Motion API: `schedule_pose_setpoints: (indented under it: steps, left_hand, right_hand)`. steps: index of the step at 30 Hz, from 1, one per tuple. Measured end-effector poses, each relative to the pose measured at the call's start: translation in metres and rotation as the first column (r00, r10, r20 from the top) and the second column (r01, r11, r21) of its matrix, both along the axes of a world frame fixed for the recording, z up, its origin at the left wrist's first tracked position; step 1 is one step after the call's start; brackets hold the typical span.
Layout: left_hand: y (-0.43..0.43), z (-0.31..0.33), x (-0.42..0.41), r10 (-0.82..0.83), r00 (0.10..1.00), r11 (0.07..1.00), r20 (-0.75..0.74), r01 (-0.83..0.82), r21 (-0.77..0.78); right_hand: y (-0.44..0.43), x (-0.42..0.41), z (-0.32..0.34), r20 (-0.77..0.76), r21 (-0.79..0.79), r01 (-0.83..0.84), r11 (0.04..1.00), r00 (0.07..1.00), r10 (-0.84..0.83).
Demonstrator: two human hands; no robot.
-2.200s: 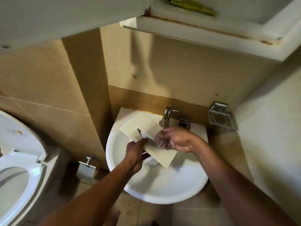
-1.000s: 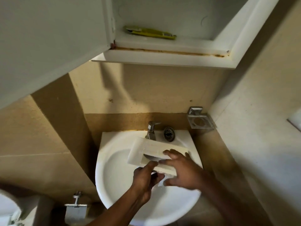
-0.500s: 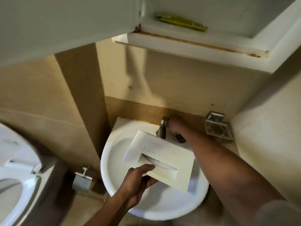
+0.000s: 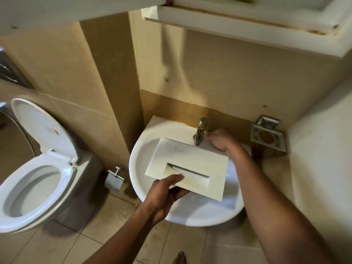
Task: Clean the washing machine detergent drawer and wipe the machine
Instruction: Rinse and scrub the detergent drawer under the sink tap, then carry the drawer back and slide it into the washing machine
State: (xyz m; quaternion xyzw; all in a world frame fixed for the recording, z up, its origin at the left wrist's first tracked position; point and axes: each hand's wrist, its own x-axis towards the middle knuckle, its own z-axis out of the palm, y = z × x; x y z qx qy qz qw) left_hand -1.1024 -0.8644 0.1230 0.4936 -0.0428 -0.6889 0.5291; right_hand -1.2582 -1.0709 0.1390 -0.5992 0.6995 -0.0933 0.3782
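Observation:
The white detergent drawer (image 4: 190, 161) faces up over the round white sink (image 4: 141, 153), its recessed handle slot towards me. My left hand (image 4: 163, 195) grips the drawer's near edge, thumb in the slot. My right hand (image 4: 222, 140) is blurred beside the chrome tap (image 4: 200, 132), just right of its spout; it holds nothing that I can make out, and whether it touches the tap is unclear. No water stream is visible.
An open toilet (image 4: 36, 183) stands at the left, with a paper holder (image 4: 114, 180) on the wall between it and the sink. A metal soap holder (image 4: 268, 136) is fixed right of the tap. An open white cabinet (image 4: 247, 21) hangs overhead.
My right hand left the drawer's front and reached to the tap, and now sits slightly right of it. My left hand keeps its hold on the drawer. The view swung left.

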Motion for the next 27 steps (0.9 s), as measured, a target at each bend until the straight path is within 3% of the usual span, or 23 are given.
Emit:
schedule_pose_setpoints:
  steps: [2,4,6,8,12,17,19,22,25,27]
  left_hand:
    - [0.009,0.001,0.003,-0.014,1.000,1.000,-0.010,0.014,-0.004]
    - [0.023,-0.002,0.007,-0.016,0.999,1.000,-0.043,0.016,0.002]
    - [0.040,-0.007,0.013,-0.013,0.996,1.000,-0.090,0.014,0.009]
    - [0.057,-0.013,0.020,-0.014,0.992,1.000,-0.126,0.014,-0.002]
    - [0.082,-0.017,0.041,-0.103,0.981,0.994,-0.163,0.095,-0.057]
    - [0.097,-0.006,0.073,-0.267,0.957,0.954,-0.112,0.245,-0.175]
    - [0.094,0.000,0.087,-0.259,0.963,0.948,-0.077,0.238,-0.211]
    - [0.082,0.015,0.111,-0.189,0.972,0.972,-0.141,0.164,-0.169]
    - [0.060,0.035,0.131,-0.346,0.938,0.934,0.007,0.345,-0.090]
    - [0.042,0.051,0.125,-0.505,0.843,0.849,0.182,0.523,-0.066]
  right_hand:
    - [0.031,-0.027,0.008,-0.015,0.013,0.104,0.995,0.994,-0.104]
    - [0.074,-0.048,0.012,0.079,0.190,0.249,0.950,0.960,-0.267]
    - [0.121,-0.054,0.015,0.286,0.479,0.198,0.855,0.886,-0.365]
    - [0.158,-0.053,0.009,0.452,0.594,0.105,0.798,0.777,-0.439]
    - [0.211,-0.032,-0.004,0.545,0.527,0.148,0.837,0.697,-0.466]
    - [0.233,-0.014,0.010,0.514,0.491,0.249,0.835,0.691,-0.508]
    - [0.235,-0.011,0.023,0.495,0.485,0.308,0.818,0.675,-0.548]
    - [0.234,-0.015,0.047,0.442,0.435,0.357,0.826,0.715,-0.542]
    - [0.229,-0.023,0.071,0.433,0.369,0.321,0.872,0.771,-0.467]
    - [0.221,-0.025,0.078,0.491,0.310,0.285,0.907,0.769,-0.410]
